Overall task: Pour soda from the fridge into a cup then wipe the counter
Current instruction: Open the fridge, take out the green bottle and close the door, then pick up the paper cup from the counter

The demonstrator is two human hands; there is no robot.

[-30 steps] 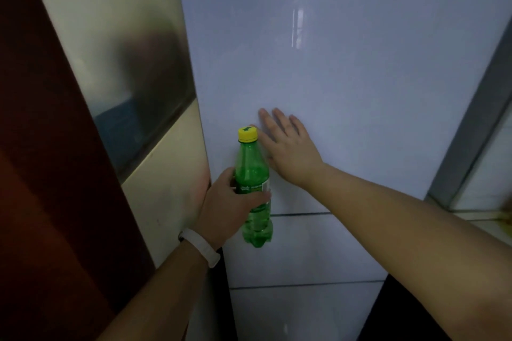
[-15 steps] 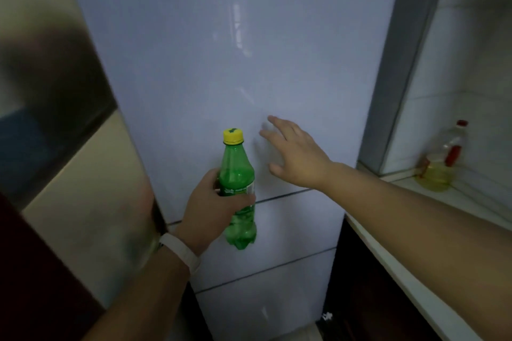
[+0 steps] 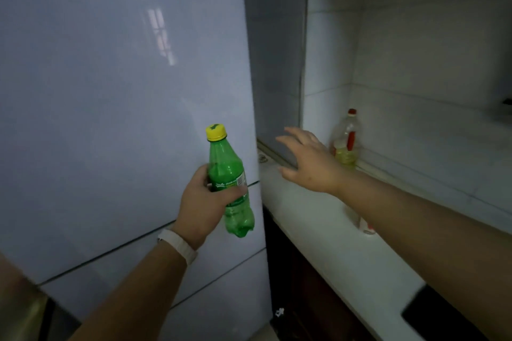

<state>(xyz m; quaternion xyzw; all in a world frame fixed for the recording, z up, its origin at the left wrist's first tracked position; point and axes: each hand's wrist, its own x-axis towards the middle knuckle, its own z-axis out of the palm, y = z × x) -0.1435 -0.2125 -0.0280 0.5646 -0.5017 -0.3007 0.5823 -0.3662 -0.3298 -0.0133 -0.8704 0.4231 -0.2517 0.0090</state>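
Two hands, one soda bottle [image 3: 227, 174] (capped)

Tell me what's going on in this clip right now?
A person stands by a closed fridge. Their left hand holds a green soda bottle around its middle, upright with a slight tilt, its yellow cap on. The right hand is open and empty, held over the white counter beside the fridge. An oil bottle stands in the counter's far corner. Nothing has been poured, and no cup is clearly visible.
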